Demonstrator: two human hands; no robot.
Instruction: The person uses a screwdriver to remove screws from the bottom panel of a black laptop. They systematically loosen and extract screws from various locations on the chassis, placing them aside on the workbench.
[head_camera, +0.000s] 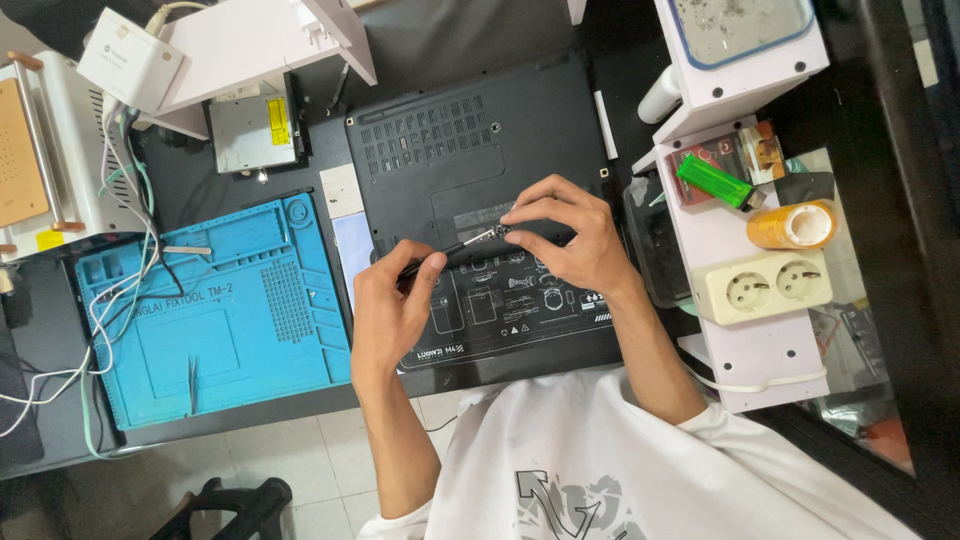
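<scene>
Left hand (395, 300) pinches the slim, stiff screwdriver (455, 250) by its handle, right hand (570, 235) fingers closed steadying its tip over the rigid upturned laptop (480, 150).

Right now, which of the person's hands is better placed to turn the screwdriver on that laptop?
Probably the left hand: it grips the screwdriver handle, while the right hand only pinches its tip against the laptop base.

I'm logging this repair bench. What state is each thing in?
Laptop: upside down, bottom cover on.
Screwdriver: held in both hands, tip on the laptop's base.
Left hand: gripping the handle.
Right hand: pinching the shaft near the tip.
Blue repair mat: flat, tweezers on it.
Twin socket: nothing plugged in.
Green lighter: lying flat.
</scene>
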